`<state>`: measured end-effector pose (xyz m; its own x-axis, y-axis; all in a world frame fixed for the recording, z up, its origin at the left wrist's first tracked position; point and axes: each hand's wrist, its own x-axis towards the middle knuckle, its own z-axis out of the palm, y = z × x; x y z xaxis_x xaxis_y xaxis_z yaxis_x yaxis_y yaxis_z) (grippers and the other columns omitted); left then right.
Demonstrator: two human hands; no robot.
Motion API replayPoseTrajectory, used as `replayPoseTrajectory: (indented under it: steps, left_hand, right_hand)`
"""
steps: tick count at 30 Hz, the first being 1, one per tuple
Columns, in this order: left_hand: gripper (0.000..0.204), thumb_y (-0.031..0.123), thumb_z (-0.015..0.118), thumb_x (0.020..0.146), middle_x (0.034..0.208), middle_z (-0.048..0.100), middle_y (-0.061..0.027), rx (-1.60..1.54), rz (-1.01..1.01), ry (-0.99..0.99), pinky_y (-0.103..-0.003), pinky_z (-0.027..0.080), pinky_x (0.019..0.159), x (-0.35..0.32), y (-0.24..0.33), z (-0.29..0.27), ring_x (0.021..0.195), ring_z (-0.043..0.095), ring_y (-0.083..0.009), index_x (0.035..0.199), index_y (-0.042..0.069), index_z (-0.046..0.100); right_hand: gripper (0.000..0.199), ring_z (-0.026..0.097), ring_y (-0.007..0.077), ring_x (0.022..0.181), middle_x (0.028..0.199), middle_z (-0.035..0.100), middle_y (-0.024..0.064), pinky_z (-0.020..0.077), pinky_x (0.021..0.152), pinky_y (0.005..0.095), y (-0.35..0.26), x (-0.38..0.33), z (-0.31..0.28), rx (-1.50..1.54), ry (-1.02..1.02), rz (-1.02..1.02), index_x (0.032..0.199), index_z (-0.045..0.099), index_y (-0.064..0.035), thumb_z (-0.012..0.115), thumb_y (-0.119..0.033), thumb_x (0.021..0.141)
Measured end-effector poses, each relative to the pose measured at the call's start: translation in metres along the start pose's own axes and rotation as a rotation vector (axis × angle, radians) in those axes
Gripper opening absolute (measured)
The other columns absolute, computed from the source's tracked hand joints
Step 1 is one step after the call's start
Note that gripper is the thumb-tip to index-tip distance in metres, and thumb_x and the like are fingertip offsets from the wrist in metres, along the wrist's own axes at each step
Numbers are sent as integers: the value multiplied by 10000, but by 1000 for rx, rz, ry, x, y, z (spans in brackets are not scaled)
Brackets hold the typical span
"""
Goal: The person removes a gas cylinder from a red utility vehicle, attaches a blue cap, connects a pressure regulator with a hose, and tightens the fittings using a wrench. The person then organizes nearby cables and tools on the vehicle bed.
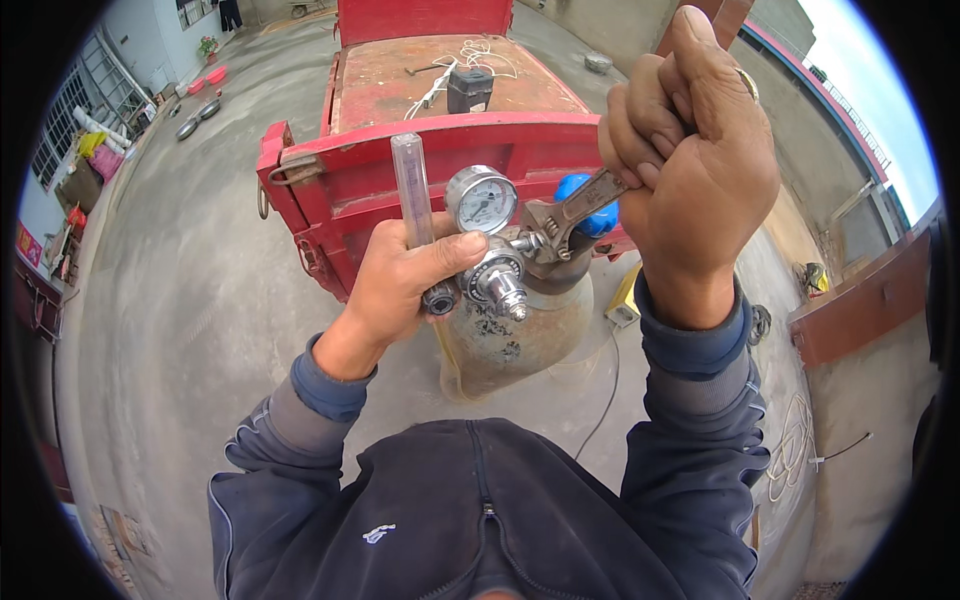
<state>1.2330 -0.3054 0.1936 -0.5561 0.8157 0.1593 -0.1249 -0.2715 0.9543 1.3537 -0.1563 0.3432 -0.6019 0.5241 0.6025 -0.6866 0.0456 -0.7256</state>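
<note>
My left hand (395, 275) is closed around a gas regulator (497, 275), gripping it by the clear flow tube (409, 180) on its left side. A round pressure gauge (482, 199) tops the regulator. An adjustable wrench (572, 213) has its jaws at the nut joining the regulator to the valve of a worn grey gas cylinder (530, 335). Raised to the right, my right hand (700, 165) is closed on the wrench's handle, hiding the handle's end. Behind the wrench shows the valve's blue handwheel (590, 205).
Just beyond the cylinder stands a red truck bed (440, 150), carrying a black box (469, 90) and white cable (485, 55). A yellow box (624, 298) with a dark cable sits right of the cylinder. Coiled pale wire (792, 450) lies on the concrete at right.
</note>
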Motion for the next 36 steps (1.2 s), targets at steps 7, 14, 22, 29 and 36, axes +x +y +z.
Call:
replayPoseTrajectory:
  steps: [7, 14, 22, 29, 36]
  left_hand:
    - [356, 252, 771, 1018, 992, 779, -72, -18, 1, -42, -290, 540, 759, -1, 1, 0, 871, 705, -119, 1159, -74, 778]
    - [482, 421, 774, 1039, 908, 746, -37, 37, 5, -69, -268, 509, 668, 1, -5, -16, 784, 658, -85, 1095, -58, 781]
    - [501, 465, 753, 1046, 857, 724, -23, 174, 38, -62, -271, 508, 638, 1, -6, -11, 742, 640, -79, 1045, -34, 797]
    - [695, 548, 738, 1016, 879, 759, -141, 172, 85, -50, -248, 501, 431, 0, -12, -11, 534, 655, -132, 1239, -110, 713]
    - [682, 591, 711, 1035, 827, 751, -116, 175, 117, -11, -245, 496, 436, 0, -11, -14, 523, 659, -126, 1142, -82, 733]
  right_hand:
    - [587, 247, 93, 492, 607, 333, -16, 252, 481, 277, 3, -13, -23, -32, -212, -95, 753, 363, -151, 406, -573, 1158]
    - [603, 326, 133, 544, 630, 379, 12, 307, 546, 310, 0, -15, -29, -34, -326, -136, 746, 362, -155, 290, -607, 1138]
    - [527, 267, 115, 509, 593, 376, -11, 255, 512, 325, 4, -30, -37, 312, -128, -156, 712, 379, -161, 331, -472, 1133]
    - [532, 243, 117, 502, 585, 349, -11, 219, 488, 331, 9, -42, -45, 161, -219, -241, 714, 378, -153, 325, -475, 1133]
    - [555, 207, 111, 496, 565, 318, -3, 206, 473, 330, 11, -34, -37, 196, -142, -223, 696, 354, -125, 363, -474, 1127]
